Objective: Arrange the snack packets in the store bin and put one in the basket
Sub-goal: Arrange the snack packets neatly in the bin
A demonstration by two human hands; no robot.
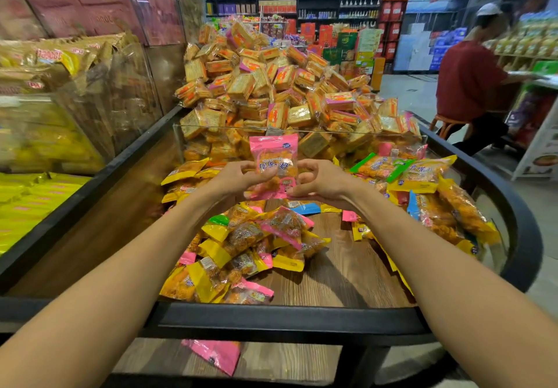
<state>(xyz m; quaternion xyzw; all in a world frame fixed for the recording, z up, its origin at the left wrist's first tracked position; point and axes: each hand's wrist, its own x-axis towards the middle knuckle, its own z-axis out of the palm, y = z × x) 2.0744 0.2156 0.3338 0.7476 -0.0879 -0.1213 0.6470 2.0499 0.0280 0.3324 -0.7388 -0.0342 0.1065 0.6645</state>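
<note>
- Your two bare arms reach out over the black rim of the store bin.
- Both hands hold one pink packet up in the air, above the loose packets on the wooden floor of the bin.
- Your left hand pinches its left side with curled fingers.
- Your right hand pinches its right side the same way.
- It looks like you are picking one to keep.
- No basket shows, so next you must find it.
</note>
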